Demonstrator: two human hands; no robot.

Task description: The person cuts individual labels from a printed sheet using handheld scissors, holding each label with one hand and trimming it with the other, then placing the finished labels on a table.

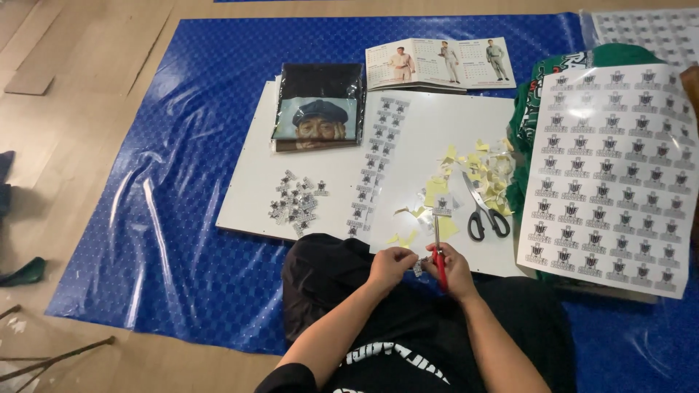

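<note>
Sitting on the floor at the near edge of a white board [466,116], snipping. Left hand [389,263] pinching a small sticker [419,268] between closed fingers, just left of the blades. Right hand [453,271] gripping red scissors [438,251], fingers closed round the handles, long axis pointing away toward the board's far edge. Black scissors [483,211] lying idle near the right edge, among yellow scraps [477,167]; printed sheet [608,175] lying beyond, to the right
</note>
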